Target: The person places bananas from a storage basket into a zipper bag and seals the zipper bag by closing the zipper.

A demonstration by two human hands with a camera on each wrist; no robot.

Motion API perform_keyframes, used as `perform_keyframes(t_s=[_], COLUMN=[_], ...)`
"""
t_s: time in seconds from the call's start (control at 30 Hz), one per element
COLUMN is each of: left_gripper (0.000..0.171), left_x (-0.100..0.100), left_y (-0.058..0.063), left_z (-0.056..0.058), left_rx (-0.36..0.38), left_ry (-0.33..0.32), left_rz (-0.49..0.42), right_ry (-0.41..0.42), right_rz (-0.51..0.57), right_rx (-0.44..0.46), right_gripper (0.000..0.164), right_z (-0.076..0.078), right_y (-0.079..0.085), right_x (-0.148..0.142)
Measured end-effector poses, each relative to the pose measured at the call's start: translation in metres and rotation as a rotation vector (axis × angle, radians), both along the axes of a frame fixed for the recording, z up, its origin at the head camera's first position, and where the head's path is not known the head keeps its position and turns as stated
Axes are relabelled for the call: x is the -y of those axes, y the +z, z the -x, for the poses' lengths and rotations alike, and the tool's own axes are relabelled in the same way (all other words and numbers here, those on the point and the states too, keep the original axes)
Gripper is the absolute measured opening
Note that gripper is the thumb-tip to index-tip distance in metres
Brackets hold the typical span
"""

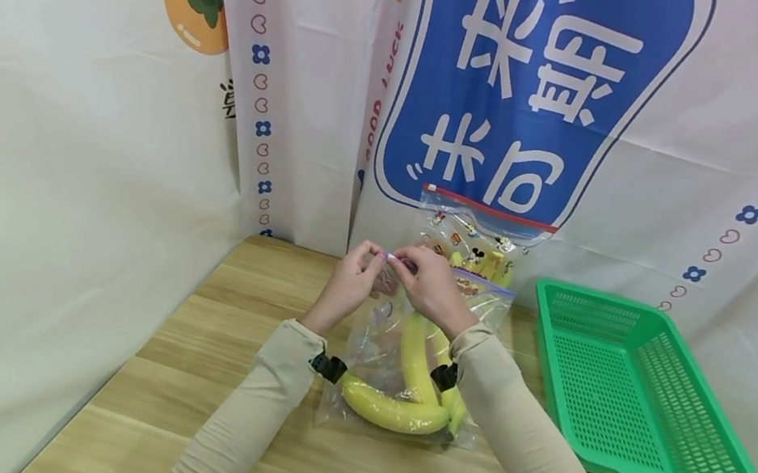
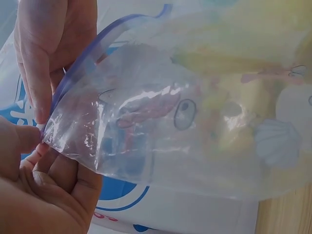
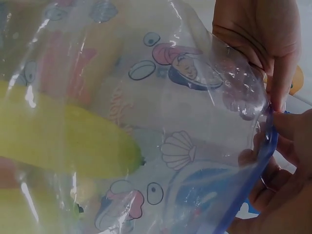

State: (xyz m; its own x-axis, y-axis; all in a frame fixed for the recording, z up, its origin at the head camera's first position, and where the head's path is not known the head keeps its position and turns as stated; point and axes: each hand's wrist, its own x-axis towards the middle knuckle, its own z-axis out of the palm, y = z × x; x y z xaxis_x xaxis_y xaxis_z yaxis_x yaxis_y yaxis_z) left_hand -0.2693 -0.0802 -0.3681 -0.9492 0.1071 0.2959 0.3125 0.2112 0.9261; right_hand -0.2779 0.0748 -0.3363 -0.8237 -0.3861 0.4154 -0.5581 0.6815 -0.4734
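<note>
A clear zip bag (image 1: 368, 357) printed with shells and cartoon figures lies on the wooden table, several yellow bananas (image 1: 393, 412) inside it. Its purple zip strip (image 1: 496, 288) runs along the far edge. At the left corner of that strip, my left hand (image 1: 350, 283) pinches the end between thumb and finger. Right beside it, my right hand (image 1: 435, 290) pinches the strip too, fingertips almost meeting the left ones. In the right wrist view a banana (image 3: 73, 139) shows through the film, below the strip (image 3: 253, 187).
Behind stands a second clear bag (image 1: 447, 222) with a red zip and yellow things inside, against the printed curtain (image 1: 312, 96). A green plastic basket (image 1: 609, 467) sits to the right on the table (image 1: 164, 392).
</note>
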Motion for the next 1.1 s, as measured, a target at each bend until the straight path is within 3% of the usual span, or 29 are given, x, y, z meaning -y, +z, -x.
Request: perform_keyframes(t_s=[0.27,0.63,0.87,1.1], left_gripper=[0.019,0.015,0.014,0.013], left_x=[0.002,0.001,0.001,0.003], left_y=[0.002,0.000,0.000,0.001], left_z=[-0.002,-0.002,-0.004,-0.003], left_rx=[-0.018,-0.166,-0.192,-0.198], left_ry=[0.005,0.013,0.012,0.044], left_rz=[0.041,0.092,0.088,0.082], right_ry=[0.044,0.086,0.101,0.104], right_rz=[-0.043,-0.045,-0.019,0.012], right_rx=[0.009,0.106,0.161,0.138], right_gripper=[0.022,0.020,0.019,0.016], right_z=[-0.003,-0.002,-0.001,-0.003], right_y=[0.004,0.006,0.007,0.007], right_x=[-0.001,-0.007,-0.013,-0.018])
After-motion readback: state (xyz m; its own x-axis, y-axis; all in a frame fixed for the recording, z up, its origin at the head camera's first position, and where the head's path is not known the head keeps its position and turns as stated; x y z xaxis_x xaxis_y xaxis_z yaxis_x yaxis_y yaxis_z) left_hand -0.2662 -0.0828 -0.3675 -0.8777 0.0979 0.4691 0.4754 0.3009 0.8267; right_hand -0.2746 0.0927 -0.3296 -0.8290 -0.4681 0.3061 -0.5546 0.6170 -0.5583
